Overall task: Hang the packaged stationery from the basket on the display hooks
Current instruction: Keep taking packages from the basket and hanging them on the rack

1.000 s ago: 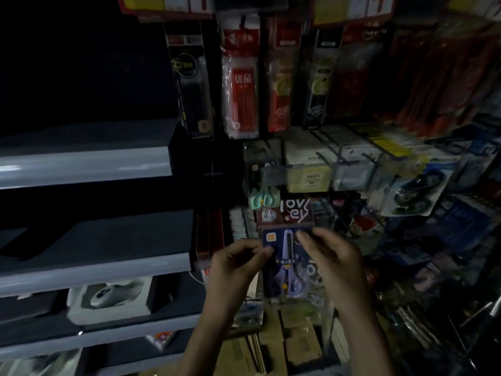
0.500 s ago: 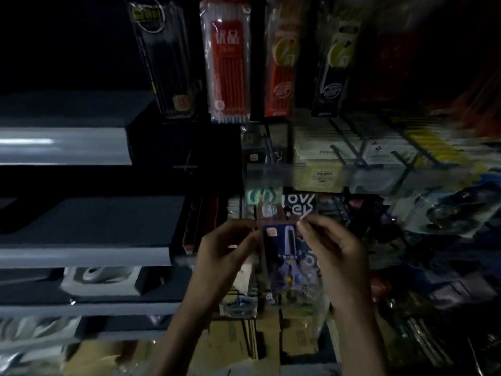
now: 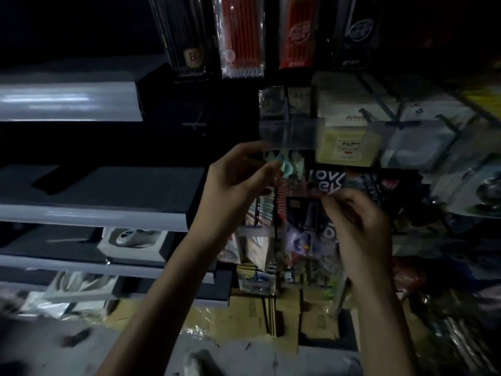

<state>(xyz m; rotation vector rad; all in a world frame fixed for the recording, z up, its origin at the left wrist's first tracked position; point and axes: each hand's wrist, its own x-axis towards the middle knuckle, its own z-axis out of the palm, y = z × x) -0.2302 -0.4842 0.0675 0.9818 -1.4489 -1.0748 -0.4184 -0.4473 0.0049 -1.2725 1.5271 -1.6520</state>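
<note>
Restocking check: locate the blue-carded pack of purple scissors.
Head view, centre: the scissors pack, top pinched by the right hand, just right of the left hand.

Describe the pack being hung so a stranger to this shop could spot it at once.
Find the hanging red pen pack at the top, then drop below the clear price strip. There the right hand pinches the scissors card: dark blue, with purple-handled scissors.

Grey shelves (image 3: 89, 213) beside display hooks (image 3: 379, 99), dimly lit
A white boxed item (image 3: 132, 244) sits on a lower shelf at left. At right, pen packs (image 3: 241, 36) hang in a row up top, and flattened cardboard (image 3: 257, 310) lies on the floor (image 3: 67, 356) below.
</note>
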